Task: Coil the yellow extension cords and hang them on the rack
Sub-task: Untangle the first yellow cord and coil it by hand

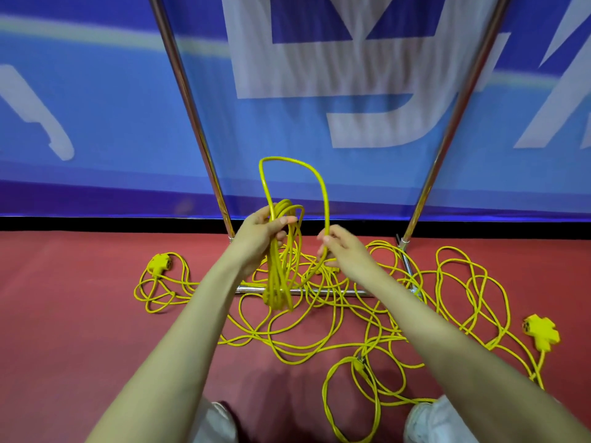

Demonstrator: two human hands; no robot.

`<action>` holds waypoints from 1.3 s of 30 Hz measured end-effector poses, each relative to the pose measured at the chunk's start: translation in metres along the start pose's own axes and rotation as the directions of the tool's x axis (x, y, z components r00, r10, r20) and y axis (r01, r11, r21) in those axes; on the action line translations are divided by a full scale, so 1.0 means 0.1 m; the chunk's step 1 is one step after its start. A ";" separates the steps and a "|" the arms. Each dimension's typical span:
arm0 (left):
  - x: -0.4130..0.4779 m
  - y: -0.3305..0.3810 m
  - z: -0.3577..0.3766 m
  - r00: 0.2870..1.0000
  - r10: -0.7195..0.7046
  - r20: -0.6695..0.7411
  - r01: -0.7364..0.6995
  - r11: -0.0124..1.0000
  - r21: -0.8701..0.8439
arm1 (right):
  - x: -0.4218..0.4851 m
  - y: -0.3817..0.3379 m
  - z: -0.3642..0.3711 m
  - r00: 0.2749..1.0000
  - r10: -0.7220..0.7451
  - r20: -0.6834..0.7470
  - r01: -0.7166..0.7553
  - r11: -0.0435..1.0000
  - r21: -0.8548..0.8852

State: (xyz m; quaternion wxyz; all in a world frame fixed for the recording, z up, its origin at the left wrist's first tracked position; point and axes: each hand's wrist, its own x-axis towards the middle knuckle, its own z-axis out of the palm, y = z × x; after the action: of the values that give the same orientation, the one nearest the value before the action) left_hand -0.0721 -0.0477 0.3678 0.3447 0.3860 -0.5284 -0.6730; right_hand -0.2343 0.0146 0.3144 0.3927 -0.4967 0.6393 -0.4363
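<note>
White fabric [428, 420] is seen at the bottom edge, above a matte red floor [64, 314] on which loose yellow extension cords [319, 334] are tangled around the foot of the chrome tube rack [192, 100]. A hanging coil [279, 266] of glossy round cord is gripped in the curled left hand [259, 231]. A tall arched loop [321, 187] rising from it is pinched between thumb and fingers of the right hand [343, 247].

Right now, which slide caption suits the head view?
Left hand holds a yellow cord coil while right hand pinches a raised loop.
</note>
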 end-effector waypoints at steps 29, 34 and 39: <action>0.05 0.04 -0.21 0.973 0.026 -0.230 -0.075 0.975 -0.207 | -0.07 0.50 -0.28 0.994 0.103 0.025 -0.006 0.285 -0.959; 0.07 0.09 -0.17 0.964 0.022 -0.264 -0.139 0.891 -0.433 | -0.19 0.49 -0.14 0.933 0.277 0.230 0.158 0.258 -0.953; 0.11 0.08 -0.08 0.939 0.059 -0.340 -0.220 0.860 -0.460 | -0.26 0.37 -0.07 0.894 0.234 0.383 0.305 0.310 -0.900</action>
State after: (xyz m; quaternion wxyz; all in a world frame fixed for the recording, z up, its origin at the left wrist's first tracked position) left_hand -0.0697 -0.0626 0.3725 0.5592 0.3479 -0.3051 -0.6878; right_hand -0.2465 0.0457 0.2836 0.1500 -0.7308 0.6507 0.1415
